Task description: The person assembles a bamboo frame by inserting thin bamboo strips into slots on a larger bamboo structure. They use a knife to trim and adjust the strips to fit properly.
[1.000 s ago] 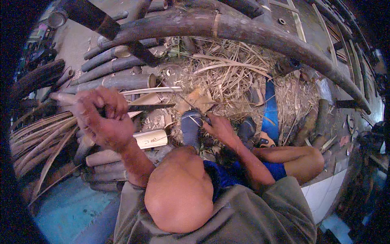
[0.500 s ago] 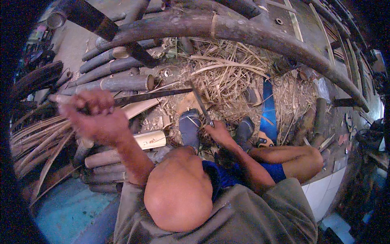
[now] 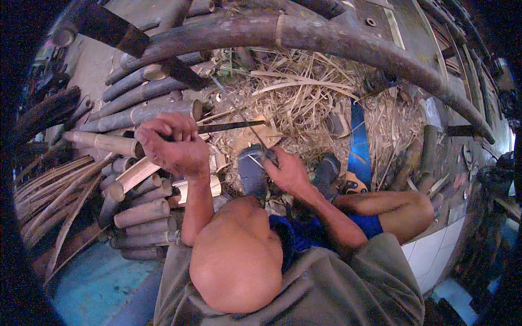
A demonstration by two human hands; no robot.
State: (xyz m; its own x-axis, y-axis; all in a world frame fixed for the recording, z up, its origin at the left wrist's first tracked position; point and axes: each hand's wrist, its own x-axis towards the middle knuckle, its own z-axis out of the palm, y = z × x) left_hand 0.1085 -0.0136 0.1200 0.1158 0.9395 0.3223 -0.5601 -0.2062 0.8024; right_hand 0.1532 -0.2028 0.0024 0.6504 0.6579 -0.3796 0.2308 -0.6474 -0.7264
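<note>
Nearer our right hand (image 3: 287, 169) than half a second ago, our left hand (image 3: 175, 145) has its grip closed around a long dark blade (image 3: 231, 127). Our right grip wraps a thin rod (image 3: 254, 133). The tools cross in view above the floor (image 3: 89, 70), left of a blue saw (image 3: 359, 144); contact we cannot tell.

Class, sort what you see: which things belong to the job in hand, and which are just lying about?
In the job, judging by the grips:
- long dark blade, left hand
- slim metal tool, right hand

Lying about, untouched:
- blue-bladed handsaw
- bamboo strips
- pile of shavings
</note>
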